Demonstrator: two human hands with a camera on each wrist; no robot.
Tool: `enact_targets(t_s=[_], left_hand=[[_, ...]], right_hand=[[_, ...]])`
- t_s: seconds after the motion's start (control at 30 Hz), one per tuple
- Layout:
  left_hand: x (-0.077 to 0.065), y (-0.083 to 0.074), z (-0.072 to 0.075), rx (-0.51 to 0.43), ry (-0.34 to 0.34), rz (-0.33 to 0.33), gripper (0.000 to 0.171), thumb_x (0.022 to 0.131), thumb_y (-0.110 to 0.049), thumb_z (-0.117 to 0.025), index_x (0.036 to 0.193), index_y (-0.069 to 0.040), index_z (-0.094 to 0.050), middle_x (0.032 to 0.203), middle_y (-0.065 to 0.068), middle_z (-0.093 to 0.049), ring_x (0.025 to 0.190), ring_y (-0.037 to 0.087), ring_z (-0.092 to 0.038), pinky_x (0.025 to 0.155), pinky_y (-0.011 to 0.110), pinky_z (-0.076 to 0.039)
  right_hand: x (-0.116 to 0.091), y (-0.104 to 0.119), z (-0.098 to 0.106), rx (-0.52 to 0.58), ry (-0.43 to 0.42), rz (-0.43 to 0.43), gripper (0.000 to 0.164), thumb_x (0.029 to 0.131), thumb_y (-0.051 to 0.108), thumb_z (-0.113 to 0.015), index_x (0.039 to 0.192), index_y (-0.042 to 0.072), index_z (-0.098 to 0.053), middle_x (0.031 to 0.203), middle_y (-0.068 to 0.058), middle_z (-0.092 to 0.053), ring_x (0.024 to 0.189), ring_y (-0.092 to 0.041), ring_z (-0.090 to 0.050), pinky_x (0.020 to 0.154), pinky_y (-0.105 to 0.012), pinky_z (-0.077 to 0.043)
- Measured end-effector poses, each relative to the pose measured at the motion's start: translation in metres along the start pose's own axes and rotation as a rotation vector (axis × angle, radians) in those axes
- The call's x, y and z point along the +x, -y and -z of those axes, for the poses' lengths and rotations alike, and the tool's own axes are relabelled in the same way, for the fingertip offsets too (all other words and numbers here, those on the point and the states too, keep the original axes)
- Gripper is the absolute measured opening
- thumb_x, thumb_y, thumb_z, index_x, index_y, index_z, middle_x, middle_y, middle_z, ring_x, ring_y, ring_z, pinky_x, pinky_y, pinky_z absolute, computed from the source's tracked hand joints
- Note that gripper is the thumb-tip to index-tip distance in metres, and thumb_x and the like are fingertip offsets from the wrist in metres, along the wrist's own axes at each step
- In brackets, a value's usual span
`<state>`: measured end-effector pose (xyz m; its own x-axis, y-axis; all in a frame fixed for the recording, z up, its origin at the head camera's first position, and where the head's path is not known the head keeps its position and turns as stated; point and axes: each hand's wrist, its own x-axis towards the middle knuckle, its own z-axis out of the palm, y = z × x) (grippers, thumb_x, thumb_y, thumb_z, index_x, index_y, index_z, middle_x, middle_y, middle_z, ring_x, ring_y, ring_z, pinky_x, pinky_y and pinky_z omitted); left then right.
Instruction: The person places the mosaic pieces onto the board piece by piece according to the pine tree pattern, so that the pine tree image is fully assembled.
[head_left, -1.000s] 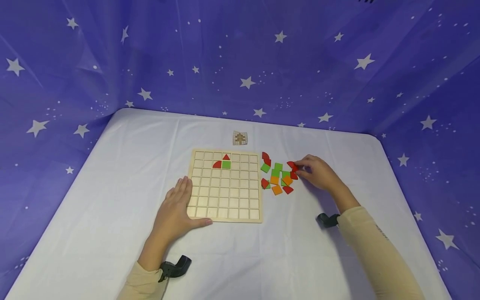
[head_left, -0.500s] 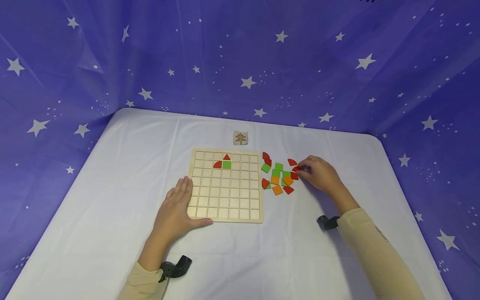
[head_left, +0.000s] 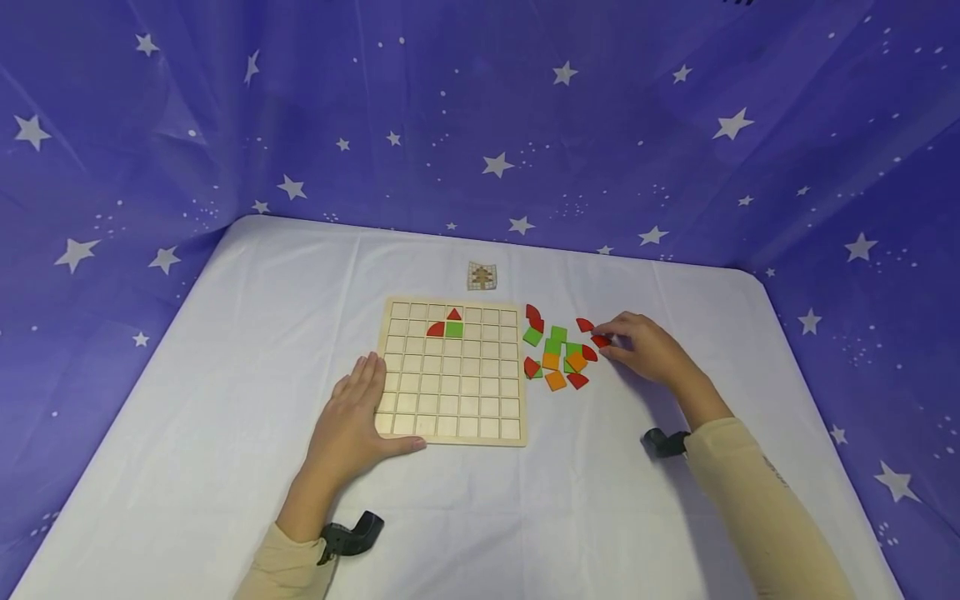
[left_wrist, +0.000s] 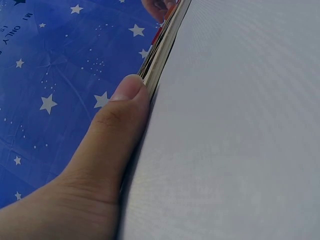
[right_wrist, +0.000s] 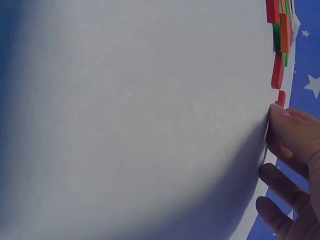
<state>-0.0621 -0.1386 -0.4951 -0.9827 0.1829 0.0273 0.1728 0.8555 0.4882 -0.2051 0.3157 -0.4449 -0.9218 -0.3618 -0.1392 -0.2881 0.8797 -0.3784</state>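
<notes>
My left hand (head_left: 347, 423) lies with straight fingers along the left edge of a wooden grid board (head_left: 457, 442), its thumb stretched along the front edge. In the left wrist view the thumb (left_wrist: 107, 135) presses against the board's side (left_wrist: 159, 60). On the board sit a red triangle (head_left: 454, 315), a green square (head_left: 454, 330) and a red quarter-circle (head_left: 437, 330). My right hand (head_left: 643, 346) pinches another red quarter-circle tile (head_left: 601, 341) between thumb and index finger at the right of the loose pieces; the fingers partly cover it.
Loose tiles lie right of the board: several green squares (head_left: 558, 334), orange squares (head_left: 555, 381) and red quarter-circles (head_left: 577, 381), some overlapping. A small card with a tree pattern (head_left: 482, 276) lies behind the board. A white cloth (head_left: 480, 533) covers the table.
My right hand has drawn back slightly to the right with the red quarter-circle tile, parting it from the neighbouring red pieces. The left hand and the board have stayed still.
</notes>
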Motion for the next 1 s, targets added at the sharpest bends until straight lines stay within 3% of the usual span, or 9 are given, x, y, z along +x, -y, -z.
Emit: enact_targets(t_s=[0.57, 1.0], left_hand=[[0.0, 0.0, -0.001, -0.003, -0.005, -0.001, 0.141, 0.059, -0.088, -0.067, 0.158, -0.001, -0.015, 0.167, 0.014, -0.012, 0.156, 0.032, -0.011, 0.125, 0.049, -0.016], [-0.001, 0.0, 0.001, 0.002, 0.006, 0.008, 0.141, 0.059, -0.087, -0.067, 0.158, -0.003, -0.014, 0.167, 0.013, -0.011, 0.156, 0.031, -0.009, 0.125, 0.05, -0.015]], right_hand=[[-0.004, -0.002, -0.011, -0.039, -0.042, -0.019, 0.034, 0.089, 0.027, -0.076, 0.12, 0.016, -0.073, 0.104, -0.004, -0.064, 0.104, -0.025, -0.056, 0.098, -0.049, -0.049], [-0.006, -0.001, -0.013, -0.049, -0.056, 0.033, 0.033, 0.088, 0.023, -0.076, 0.12, 0.015, -0.073, 0.099, -0.002, -0.065, 0.096, -0.023, -0.055, 0.093, -0.046, -0.05]])
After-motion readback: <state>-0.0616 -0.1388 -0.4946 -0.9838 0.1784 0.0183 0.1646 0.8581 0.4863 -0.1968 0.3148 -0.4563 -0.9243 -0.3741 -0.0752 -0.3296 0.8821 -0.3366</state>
